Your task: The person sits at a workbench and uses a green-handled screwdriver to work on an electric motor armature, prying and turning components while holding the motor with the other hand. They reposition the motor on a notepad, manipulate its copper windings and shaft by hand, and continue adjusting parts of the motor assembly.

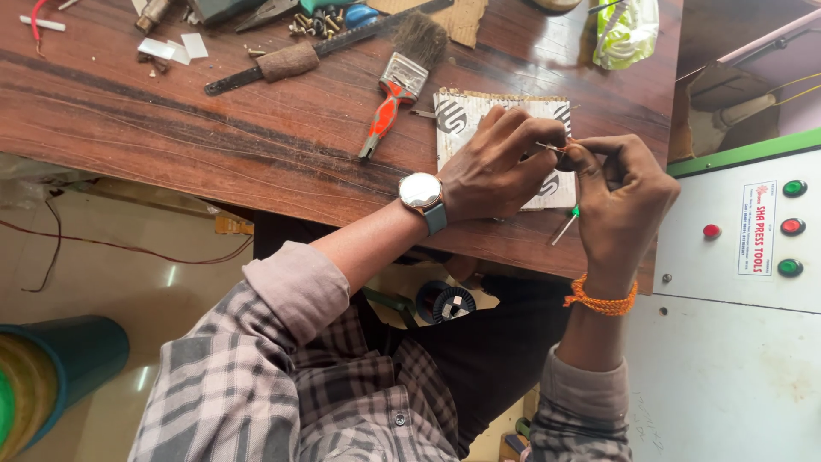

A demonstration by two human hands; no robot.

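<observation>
Both hands meet over a cardboard piece (466, 115) lying on the wooden table (214, 128). The left hand (496, 167), with a watch (421, 192) on its wrist, has its fingers curled in, tips pinched on a thin wire (554, 148) that runs between the two hands. The right hand (623, 201), with an orange thread band (600, 300) on its wrist, pinches the wire's other end between thumb and forefinger, and a small green-tipped tool (566, 225) sticks out below its palm, gripped by the lower fingers. The wire sits just above the cardboard's right edge. A paintbrush (398, 81) with a red handle lies just left of the cardboard, a file (282, 64) beyond it. A white control box (735, 248) with coloured buttons stands to the right
</observation>
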